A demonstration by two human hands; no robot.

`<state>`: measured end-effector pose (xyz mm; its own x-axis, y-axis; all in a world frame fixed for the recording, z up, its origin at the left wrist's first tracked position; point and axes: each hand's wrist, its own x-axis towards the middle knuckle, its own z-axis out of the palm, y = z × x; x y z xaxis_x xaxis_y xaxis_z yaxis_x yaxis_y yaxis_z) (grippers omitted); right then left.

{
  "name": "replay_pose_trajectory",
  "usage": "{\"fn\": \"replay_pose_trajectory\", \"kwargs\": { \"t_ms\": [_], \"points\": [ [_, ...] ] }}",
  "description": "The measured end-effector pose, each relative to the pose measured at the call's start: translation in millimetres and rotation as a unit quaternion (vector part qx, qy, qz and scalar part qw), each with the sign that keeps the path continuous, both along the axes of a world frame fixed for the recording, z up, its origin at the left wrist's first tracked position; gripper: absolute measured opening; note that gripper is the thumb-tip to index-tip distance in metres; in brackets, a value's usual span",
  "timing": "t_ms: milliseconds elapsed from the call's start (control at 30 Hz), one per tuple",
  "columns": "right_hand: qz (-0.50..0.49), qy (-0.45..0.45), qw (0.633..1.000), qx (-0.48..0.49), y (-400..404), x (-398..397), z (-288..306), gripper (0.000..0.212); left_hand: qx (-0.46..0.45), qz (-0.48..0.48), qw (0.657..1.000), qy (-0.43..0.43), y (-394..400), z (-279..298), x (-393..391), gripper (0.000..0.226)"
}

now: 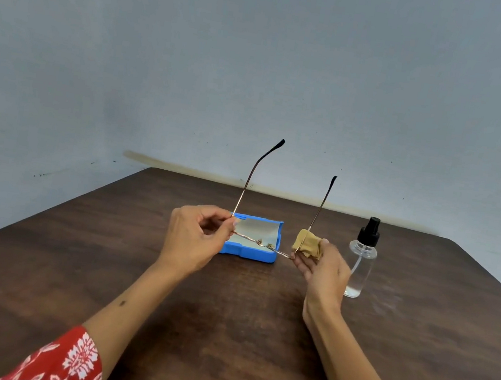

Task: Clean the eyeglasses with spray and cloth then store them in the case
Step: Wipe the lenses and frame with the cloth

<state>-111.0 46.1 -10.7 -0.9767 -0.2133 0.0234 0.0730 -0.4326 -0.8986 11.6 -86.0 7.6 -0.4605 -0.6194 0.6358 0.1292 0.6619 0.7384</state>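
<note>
Eyeglasses (262,244) are being held up over the brown wooden table (223,331), front of the frame facing down toward the person and both temples sticking up and away toward the wall (260,62), dark tips on top. Left hand (194,240) pinches the frame right at the left hinge corner, thumb and fingers curled in on it. Right hand (325,269) has a tan cloth (309,246) bunched around the other end of the frame, fingers and thumb squeezing the cloth onto the lens area, so both hands are clamped on something. Can't really make out the lenses themselves, the frame is thin and seen nearly edge-on. Behind the glasses, a blue case (250,251) sits open on the table with a pale grey lining showing. Off to the right, just beside the right hand, a clear spray bottle (361,260) with a black pump top stands upright, a little liquid at the bottom. Red floral sleeve (64,363) shows on the left arm down in the corner.
</note>
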Motion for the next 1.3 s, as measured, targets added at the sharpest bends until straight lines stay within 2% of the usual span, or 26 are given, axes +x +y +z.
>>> {"fn": "replay_pose_trajectory", "kwargs": {
  "t_ms": [133, 267, 433, 600, 733, 933, 1133, 1300],
  "points": [
    [0.023, -0.041, 0.998, -0.049, 3.1, -2.1, 2.9, 0.028, 0.004, 0.003, 1.000, -0.007, -3.0, -1.7, 0.2, 0.014],
    [0.037, 0.003, 0.999, -0.013, 4.0, -3.7, -0.3, 0.007, 0.020, -0.016, 0.999, -0.030, -8.1, -6.6, -3.2, 0.008],
    [0.035, 0.026, 0.999, 0.025, 3.8, -9.3, -5.9, 0.034, 0.086, -0.036, 0.994, -0.054, -11.0, -14.5, -8.0, 0.006],
    [-0.023, 0.083, 0.989, 0.122, 4.7, -11.3, -10.8, 0.027, 0.159, -0.053, 0.981, -0.095, -8.4, -19.7, -11.4, 0.013],
    [-0.053, 0.112, 0.980, 0.153, 6.0, -10.7, -11.2, 0.025, 0.187, -0.065, 0.974, -0.114, -5.9, -25.2, -12.5, 0.014],
    [-0.130, 0.178, 0.966, 0.135, 7.6, -8.0, -2.6, 0.025, 0.201, -0.091, 0.968, -0.120, -1.8, -26.1, -12.9, 0.012],
    [-0.163, 0.213, 0.956, 0.119, 9.8, -3.7, 5.9, 0.029, 0.211, -0.107, 0.961, -0.146, 0.3, -28.2, -13.0, 0.009],
    [-0.139, 0.221, 0.936, 0.237, 10.3, -5.4, -6.9, 0.024, 0.225, -0.097, 0.962, -0.122, -1.4, -32.7, -13.8, 0.010]
  ]
}}
